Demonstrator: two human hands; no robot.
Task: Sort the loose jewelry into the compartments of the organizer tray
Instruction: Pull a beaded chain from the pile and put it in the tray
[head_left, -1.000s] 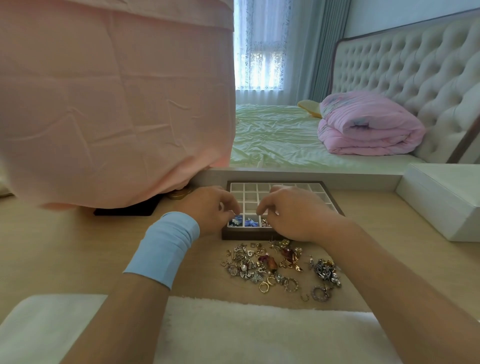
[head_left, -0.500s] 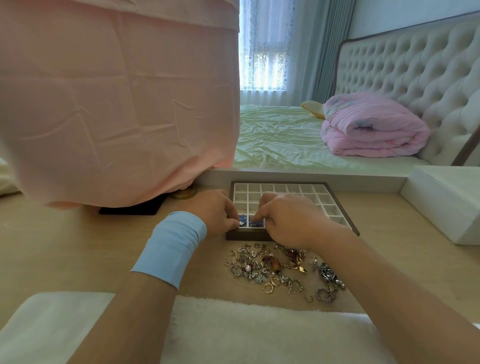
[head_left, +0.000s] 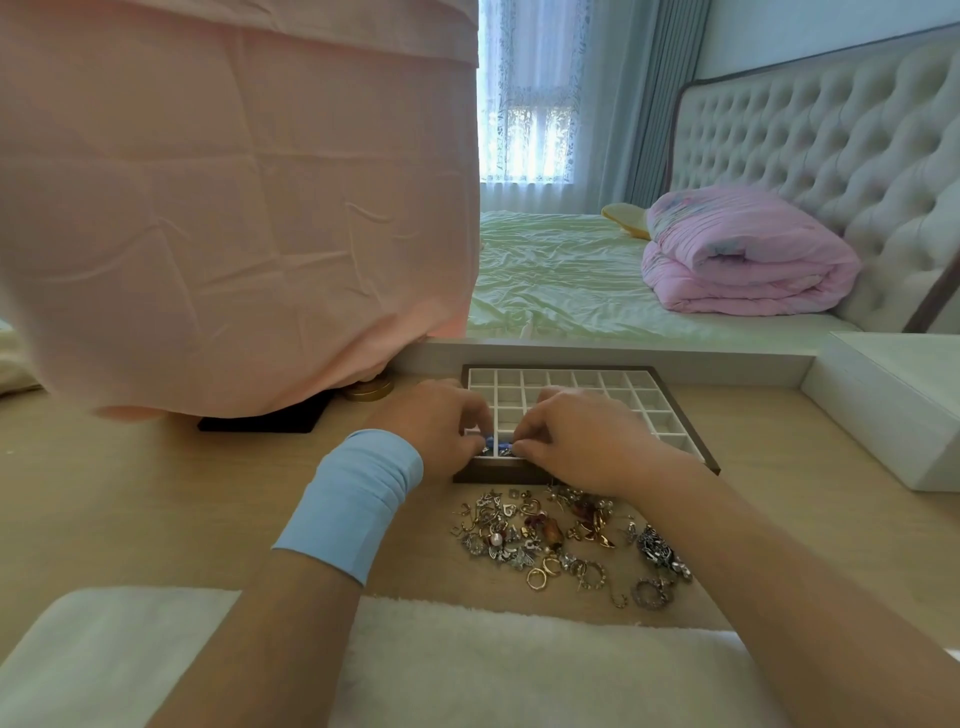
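Pink cloth (head_left: 234, 208) is hanging over the left of the counter (head_left: 130, 493). My left fingers (head_left: 470, 441) are curling into the tray's (head_left: 498, 474) near-left compartments, pinching a small blue piece (head_left: 496, 446). My right fingers (head_left: 530, 449) are pinching its other end. Loose jewelry (head_left: 550, 535) is lying heaped on the counter just in front of the tray, beside my right forearm.

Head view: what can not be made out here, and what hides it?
Head view: small blue jewelry pieces in the brown-framed white organizer tray, covered by the left hand and right hand; kind and grip unclear.
Head view: round gold object and flat black base, partly under the pink cloth.
Head view: pile of loose gold and silver jewelry, too tangled to count.
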